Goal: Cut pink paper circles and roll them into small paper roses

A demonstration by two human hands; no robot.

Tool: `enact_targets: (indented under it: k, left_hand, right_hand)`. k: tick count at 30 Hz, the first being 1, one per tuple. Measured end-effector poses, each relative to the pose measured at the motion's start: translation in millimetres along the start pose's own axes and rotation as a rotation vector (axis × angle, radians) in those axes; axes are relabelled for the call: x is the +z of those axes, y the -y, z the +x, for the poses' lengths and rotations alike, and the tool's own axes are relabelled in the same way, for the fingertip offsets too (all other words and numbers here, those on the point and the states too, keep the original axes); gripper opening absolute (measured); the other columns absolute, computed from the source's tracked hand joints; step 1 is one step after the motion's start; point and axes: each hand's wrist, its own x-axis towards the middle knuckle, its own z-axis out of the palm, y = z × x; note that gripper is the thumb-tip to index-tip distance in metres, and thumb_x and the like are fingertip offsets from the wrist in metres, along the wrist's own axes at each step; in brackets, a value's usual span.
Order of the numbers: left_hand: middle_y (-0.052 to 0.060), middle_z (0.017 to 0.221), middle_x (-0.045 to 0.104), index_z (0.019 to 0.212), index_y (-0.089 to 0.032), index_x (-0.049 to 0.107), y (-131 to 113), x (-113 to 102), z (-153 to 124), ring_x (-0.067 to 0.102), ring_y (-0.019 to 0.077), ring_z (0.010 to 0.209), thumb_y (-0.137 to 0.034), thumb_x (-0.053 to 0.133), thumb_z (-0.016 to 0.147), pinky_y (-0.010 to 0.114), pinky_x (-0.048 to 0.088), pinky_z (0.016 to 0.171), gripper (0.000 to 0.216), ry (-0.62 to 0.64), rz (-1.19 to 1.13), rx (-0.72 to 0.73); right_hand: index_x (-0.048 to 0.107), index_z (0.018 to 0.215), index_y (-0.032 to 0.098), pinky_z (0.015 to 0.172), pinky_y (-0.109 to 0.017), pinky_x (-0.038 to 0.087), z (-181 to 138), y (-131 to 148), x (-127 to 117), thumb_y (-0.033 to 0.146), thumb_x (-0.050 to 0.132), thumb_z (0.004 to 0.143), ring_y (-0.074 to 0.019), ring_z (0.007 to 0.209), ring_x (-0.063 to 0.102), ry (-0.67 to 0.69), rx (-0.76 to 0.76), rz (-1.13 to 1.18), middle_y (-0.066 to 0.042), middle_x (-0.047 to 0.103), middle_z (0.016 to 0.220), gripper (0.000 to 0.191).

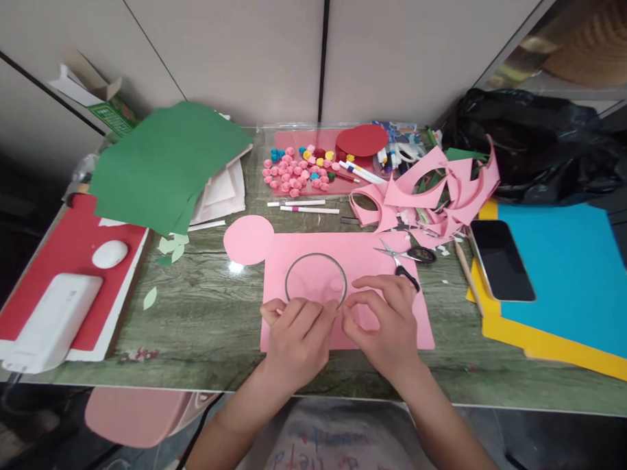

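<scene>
While I lean over the desk, my left hand (296, 338) and right hand (386, 325) sit close together on the near part of a pink sheet (293, 253). My left fingers are bunched tight in a pinch at the near rim of a clear round ring (314, 255); I cannot tell whether they grip anything. My right fingers are loosely bent, with a narrow gap between thumb and forefinger, their tips at the ring's right rim and closed around nothing. The ring lies flat on the sheet.

Just past my right hand, scissors (407, 258) rest on the sheet's far right corner. A pink circle (249, 238) touches its far left corner. To the right, a dark phone (501, 259) lies on blue paper (562, 274). Farther back are pink offcuts (435, 183), small pompoms (295, 172) and a green sheet (161, 165).
</scene>
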Motion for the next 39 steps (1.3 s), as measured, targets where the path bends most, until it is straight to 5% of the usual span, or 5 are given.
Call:
enact_targets:
  k: [9,21,25,29,39]
  left_hand:
    - [0.0,0.065,0.063,0.089,-0.014,0.063,-9.2,7.4,-30.9,0.052,0.0133,0.064,-0.008,0.055,0.077,0.033,0.023,0.066,0.016,-0.028,-0.237,0.054]
    - [0.014,0.105,0.063,0.115,-0.017,0.06,73.9,-4.1,-55.6,0.05,0.0304,0.097,-0.027,0.055,0.081,0.046,0.026,0.085,0.035,0.139,0.336,-0.535]
    - [0.011,0.108,0.06,0.105,-0.019,0.063,36.7,-4.1,-37.2,0.05,0.0268,0.103,-0.024,0.057,0.08,0.041,0.032,0.088,0.027,0.125,-0.164,-0.6]
    - [0.004,0.087,0.061,0.089,-0.019,0.063,1.8,10.8,-15.2,0.055,0.0165,0.083,-0.026,0.054,0.083,0.028,0.042,0.074,0.013,0.419,-1.149,-0.841]
    - [-0.001,0.072,0.062,0.074,-0.016,0.064,-5.4,28.1,0.5,0.053,0.0094,0.069,-0.026,0.066,0.075,0.021,0.038,0.066,0.01,0.458,-1.517,-1.019]
  right_hand:
    - [0.062,0.072,0.021,0.077,-0.039,0.04,-23.5,-17.1,2.9,0.015,0.064,0.071,-0.0224,0.087,0.051,0.043,0.26,0.071,-0.004,0.059,0.088,0.007]
    - [0.067,0.098,0.026,0.073,-0.035,0.043,-54.1,-52.1,-16.1,0.029,0.056,0.081,-0.0191,0.086,0.054,0.045,0.849,0.904,-0.006,0.054,0.105,0.019]
    - [0.066,0.103,0.027,0.069,-0.032,0.041,-52.9,-34.2,-9.0,0.03,0.053,0.083,-0.0167,0.079,0.049,0.117,0.855,1.131,-0.004,0.053,0.09,0.024]
    - [0.066,0.105,0.026,0.068,-0.031,0.038,-49.5,-18.6,-7.0,0.03,0.053,0.083,-0.0167,0.079,0.046,0.182,0.838,1.207,-0.003,0.05,0.085,0.025]
    - [0.065,0.103,0.028,0.071,-0.031,0.037,-51.3,-16.0,-7.8,0.025,0.051,0.085,-0.0174,0.082,0.046,0.277,0.719,1.069,-0.002,0.047,0.088,0.023]
